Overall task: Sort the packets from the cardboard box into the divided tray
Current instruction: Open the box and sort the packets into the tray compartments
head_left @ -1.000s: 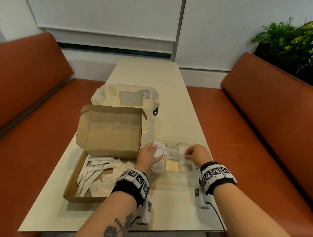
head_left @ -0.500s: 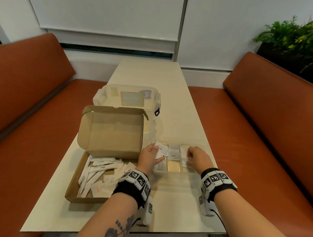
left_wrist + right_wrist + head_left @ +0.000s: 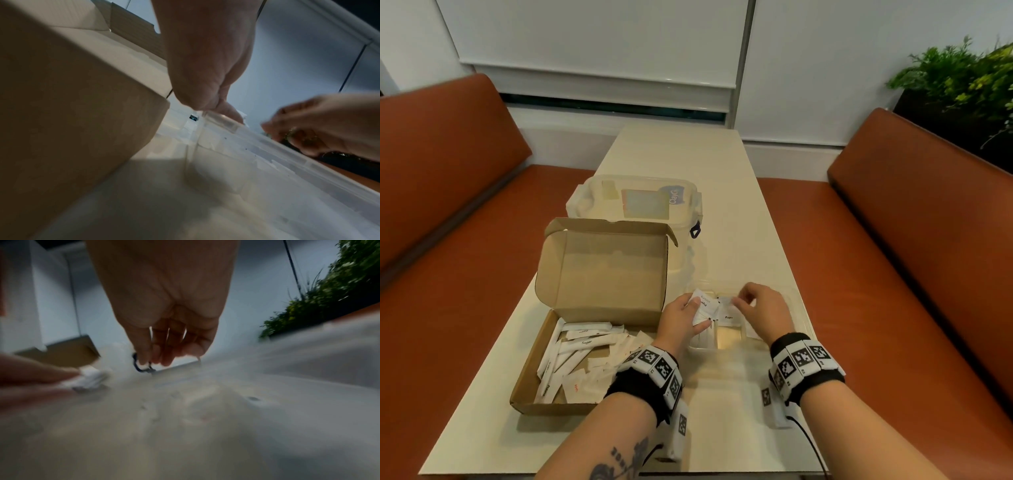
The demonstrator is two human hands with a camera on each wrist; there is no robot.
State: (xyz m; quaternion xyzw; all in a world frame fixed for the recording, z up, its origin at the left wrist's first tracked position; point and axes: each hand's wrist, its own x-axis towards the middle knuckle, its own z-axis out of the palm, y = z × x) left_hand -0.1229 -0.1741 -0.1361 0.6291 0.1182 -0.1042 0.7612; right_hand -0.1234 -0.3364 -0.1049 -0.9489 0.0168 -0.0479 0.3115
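Left hand (image 3: 681,318) gripping small white packets (image 3: 704,308) above the divided tray (image 3: 726,347); right hand (image 3: 763,308) pinching one by its corner. Light, limp, probably slippery (best taken at edges).

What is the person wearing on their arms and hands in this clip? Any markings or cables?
Both forearms are bare, with no sleeves or gloves. Each wrist carries a black band ringed with white blocks bearing black square tag patterns. Small white tagged units hang under both wrists, and a black cable trails from the right one. The left forearm has a dark tattoo.
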